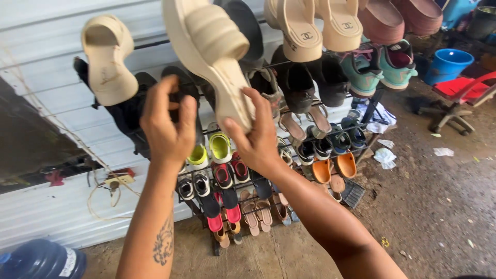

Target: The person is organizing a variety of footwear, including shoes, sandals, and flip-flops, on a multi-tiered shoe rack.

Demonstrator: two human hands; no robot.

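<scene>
Before a black metal shoe rack (361, 139) against a white corrugated wall (46, 51): right hand (256, 137) raised, fingers (248, 106) closed around the heel end of a cream chunky-soled slide sandal (212, 51), sole turned toward the camera, toe pointing up and left. Held in the air in front of the rack's upper tiers, clear of the shelves. Left hand (168, 124) just beside it, back toward the camera, fingers curled against a black shoe (181, 85) on the rack; whether gripping or only touching, cannot tell. Further left, a second cream slide sandal (106, 59), seen sole-on at the upper left of the rack. Top row to the right: a pair of cream sandals with a cross strap (320, 26), then teal sneakers with pink laces (380, 64). Lower tiers packed with small footwear: lime-green clogs (219, 147), orange clogs (333, 168), red-and-black trainers (230, 173), tan flat sandals (258, 214). On the wet concrete floor (439, 206) at right: a blue plastic bucket (448, 64), a red-seated swivel chair (460, 95), scraps of white paper (385, 155). Bottom left corner: a dark blue water jug (41, 261).
</scene>
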